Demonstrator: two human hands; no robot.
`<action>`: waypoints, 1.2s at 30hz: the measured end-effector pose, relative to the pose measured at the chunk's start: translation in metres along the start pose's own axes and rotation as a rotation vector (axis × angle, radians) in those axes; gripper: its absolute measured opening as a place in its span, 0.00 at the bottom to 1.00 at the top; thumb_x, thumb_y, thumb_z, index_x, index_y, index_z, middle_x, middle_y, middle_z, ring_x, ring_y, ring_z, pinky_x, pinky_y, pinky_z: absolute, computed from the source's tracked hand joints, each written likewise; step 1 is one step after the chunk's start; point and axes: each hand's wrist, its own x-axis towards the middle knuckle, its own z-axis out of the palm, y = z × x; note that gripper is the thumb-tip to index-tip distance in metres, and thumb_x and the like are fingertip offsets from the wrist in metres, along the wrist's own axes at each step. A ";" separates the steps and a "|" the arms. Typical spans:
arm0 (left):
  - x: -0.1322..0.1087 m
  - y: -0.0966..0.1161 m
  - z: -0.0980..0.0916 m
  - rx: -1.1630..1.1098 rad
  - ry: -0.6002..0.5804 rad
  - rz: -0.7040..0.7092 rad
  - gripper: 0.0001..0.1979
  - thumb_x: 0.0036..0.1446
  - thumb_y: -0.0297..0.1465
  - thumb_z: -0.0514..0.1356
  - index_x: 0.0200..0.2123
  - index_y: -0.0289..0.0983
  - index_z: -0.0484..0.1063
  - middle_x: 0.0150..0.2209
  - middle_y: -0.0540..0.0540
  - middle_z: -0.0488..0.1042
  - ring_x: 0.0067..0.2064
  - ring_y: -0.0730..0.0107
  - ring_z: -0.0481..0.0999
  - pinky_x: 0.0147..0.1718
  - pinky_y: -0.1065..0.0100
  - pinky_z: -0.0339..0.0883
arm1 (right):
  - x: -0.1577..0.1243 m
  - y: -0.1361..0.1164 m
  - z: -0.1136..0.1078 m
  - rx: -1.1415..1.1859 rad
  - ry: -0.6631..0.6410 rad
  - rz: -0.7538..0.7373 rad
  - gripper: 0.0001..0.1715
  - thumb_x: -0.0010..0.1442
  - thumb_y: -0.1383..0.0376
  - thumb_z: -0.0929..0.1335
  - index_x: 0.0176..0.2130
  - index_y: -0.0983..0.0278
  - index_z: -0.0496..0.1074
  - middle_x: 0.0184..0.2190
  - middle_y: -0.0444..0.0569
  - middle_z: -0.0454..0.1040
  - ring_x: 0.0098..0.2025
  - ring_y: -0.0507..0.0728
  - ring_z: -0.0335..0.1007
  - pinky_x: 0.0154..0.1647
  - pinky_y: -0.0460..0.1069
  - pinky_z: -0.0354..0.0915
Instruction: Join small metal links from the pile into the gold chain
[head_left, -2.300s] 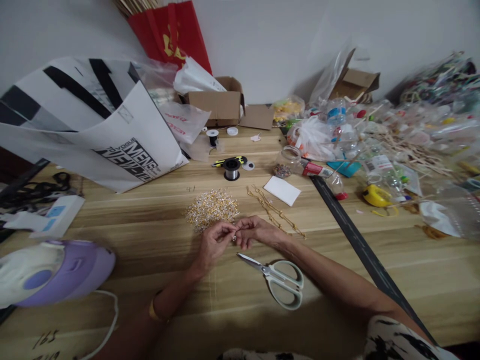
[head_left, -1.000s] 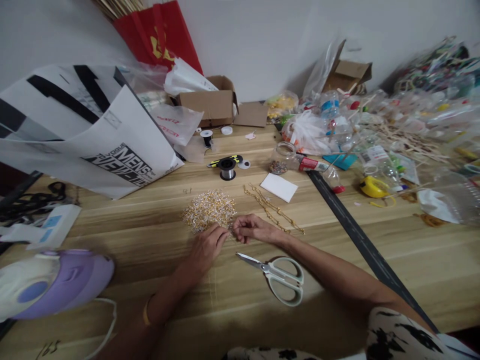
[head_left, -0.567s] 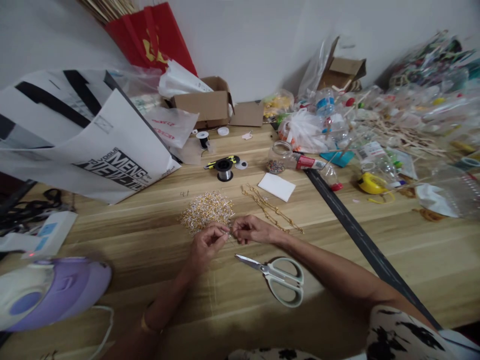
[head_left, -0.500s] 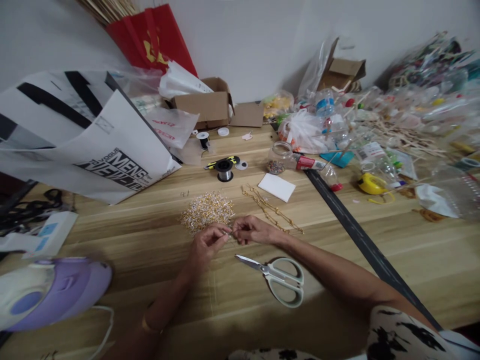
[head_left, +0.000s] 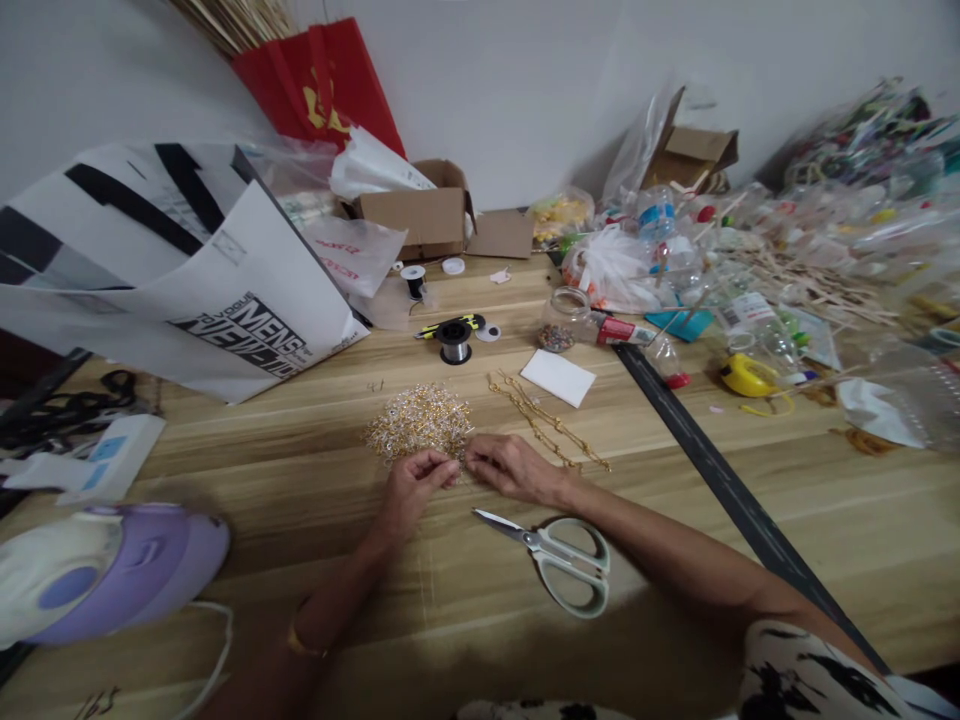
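At the near edge of a heap of small gold and silver beads [head_left: 416, 422], my left hand [head_left: 409, 488] is pinched, thumb against fingertips; whatever lies between them is too small to make out. My right hand [head_left: 516, 468] rests just right of it, palm down, fingers bent together at the heap's right corner, with any held item hidden. A small gap separates the two hands. Beyond my right wrist lies a gold beaded chain [head_left: 551, 432]. Scissors [head_left: 555, 560] with pale handles lie below that wrist, blades towards my hands.
Behind the beads are a wire spool [head_left: 454, 346], a yellow-black cutter [head_left: 480, 321] and a white card [head_left: 558, 377]. A bead jar [head_left: 559, 325] stands near a yellow tape measure [head_left: 750, 375]. At left are a large paper bag [head_left: 225, 300] and a purple iron [head_left: 150, 570].
My right fingers have dropped a little towards the table and parted from my left fingertips. The whole view has shifted slightly, moving things rightward in the picture.
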 end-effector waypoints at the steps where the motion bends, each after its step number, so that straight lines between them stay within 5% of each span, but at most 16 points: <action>1: 0.000 0.000 0.000 -0.008 -0.015 -0.013 0.10 0.43 0.35 0.64 0.21 0.34 0.72 0.20 0.50 0.73 0.25 0.74 0.70 0.27 0.73 0.65 | -0.001 -0.001 0.001 -0.110 0.005 -0.052 0.08 0.63 0.69 0.59 0.34 0.66 0.65 0.29 0.47 0.66 0.29 0.50 0.61 0.30 0.44 0.57; 5: -0.001 -0.001 -0.002 -0.039 -0.084 -0.059 0.11 0.40 0.32 0.67 0.27 0.33 0.74 0.27 0.47 0.77 0.29 0.70 0.74 0.30 0.71 0.67 | -0.006 0.000 0.004 -0.431 -0.005 -0.185 0.10 0.65 0.67 0.57 0.41 0.66 0.64 0.40 0.53 0.67 0.33 0.51 0.64 0.28 0.44 0.59; 11: -0.003 -0.006 0.001 -0.005 -0.080 -0.004 0.08 0.40 0.30 0.66 0.26 0.33 0.72 0.27 0.46 0.77 0.29 0.69 0.75 0.31 0.70 0.69 | -0.007 -0.002 0.008 -0.566 -0.034 -0.323 0.11 0.65 0.69 0.56 0.44 0.69 0.62 0.50 0.61 0.63 0.39 0.53 0.68 0.33 0.47 0.65; 19: -0.005 -0.010 0.003 0.051 -0.046 0.077 0.05 0.43 0.29 0.64 0.24 0.33 0.70 0.25 0.49 0.73 0.28 0.71 0.74 0.30 0.72 0.67 | -0.006 -0.011 0.010 -0.607 -0.167 -0.233 0.10 0.63 0.70 0.57 0.45 0.70 0.60 0.46 0.59 0.66 0.33 0.54 0.68 0.29 0.48 0.64; 26: -0.005 -0.007 0.005 0.017 -0.025 0.091 0.05 0.43 0.29 0.64 0.22 0.33 0.70 0.24 0.50 0.71 0.28 0.73 0.71 0.29 0.74 0.65 | -0.006 -0.014 0.008 -0.529 -0.169 -0.191 0.09 0.62 0.70 0.58 0.44 0.68 0.59 0.40 0.54 0.68 0.32 0.54 0.66 0.28 0.47 0.60; 36: -0.004 0.000 0.003 -0.054 -0.057 -0.025 0.07 0.45 0.32 0.64 0.24 0.33 0.71 0.22 0.51 0.72 0.27 0.73 0.71 0.30 0.73 0.64 | -0.004 -0.015 0.007 0.008 0.099 -0.049 0.05 0.63 0.68 0.59 0.39 0.66 0.62 0.30 0.47 0.68 0.28 0.50 0.62 0.29 0.44 0.58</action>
